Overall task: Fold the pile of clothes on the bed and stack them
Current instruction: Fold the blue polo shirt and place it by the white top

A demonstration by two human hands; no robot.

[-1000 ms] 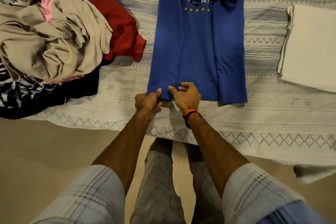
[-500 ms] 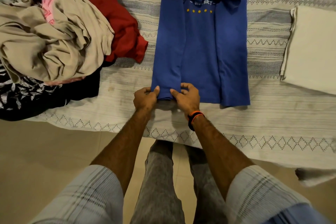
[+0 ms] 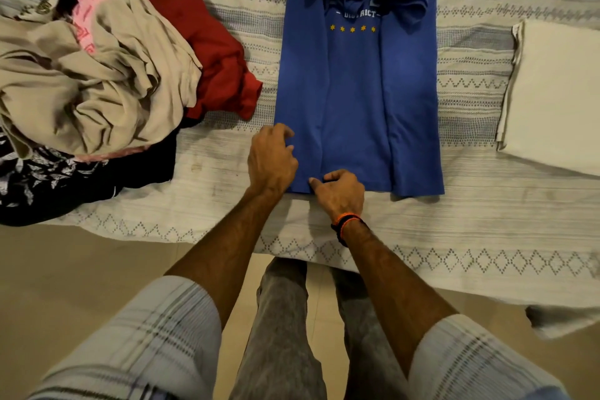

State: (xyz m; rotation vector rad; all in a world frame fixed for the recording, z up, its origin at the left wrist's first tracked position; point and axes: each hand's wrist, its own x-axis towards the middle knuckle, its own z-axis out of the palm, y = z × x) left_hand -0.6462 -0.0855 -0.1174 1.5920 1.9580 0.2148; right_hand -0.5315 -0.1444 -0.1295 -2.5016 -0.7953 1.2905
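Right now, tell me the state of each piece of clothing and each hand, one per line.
Blue t-shirt: flat, sides and sleeves folded in.
White cloth: folded, lying apart.
Clothes pile: crumpled, unfolded.
Red garment: bunched beside the pile.
Left hand: gripping the shirt's left edge.
Right hand: pinching the bottom hem.

Two hands (image 3: 305,175), one blue T-shirt (image 3: 357,91), one folded white cloth (image 3: 555,101), one pile of clothes (image 3: 97,91)
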